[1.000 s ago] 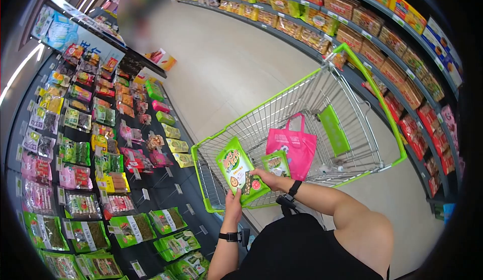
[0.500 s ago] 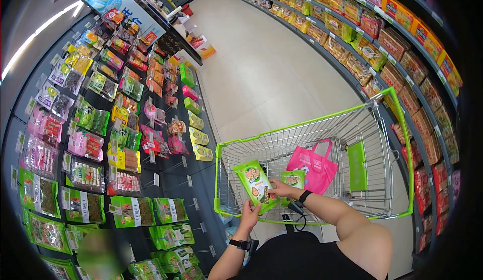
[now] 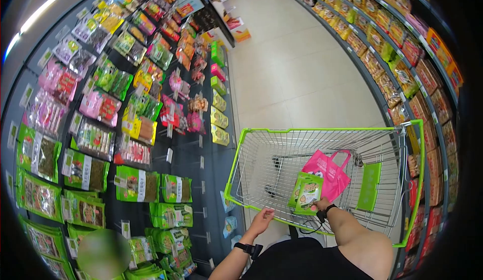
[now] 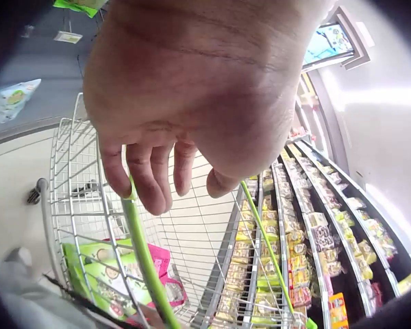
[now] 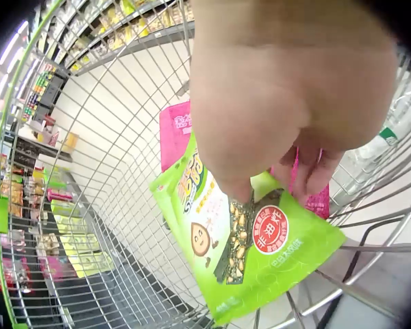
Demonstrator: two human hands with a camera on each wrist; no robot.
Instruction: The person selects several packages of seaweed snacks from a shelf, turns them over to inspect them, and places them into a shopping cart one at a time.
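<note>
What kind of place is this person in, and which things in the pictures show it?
Most likely a supermarket snack aisle. A green-rimmed wire shopping cart stands in the aisle, hanging snack bags with price tags fill the display wall, and shelves of boxed goods run along the other side. The right hand holds green snack packets inside the cart.

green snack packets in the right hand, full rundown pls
The green snack packets look like glossy plastic pouches, bright green, with a cartoon face, a red round seal and a window showing dark contents. At least two are stacked flat together. The right hand pinches their top edge, hanging them tilted inside the wire cart, in front of the pink bag.
</note>
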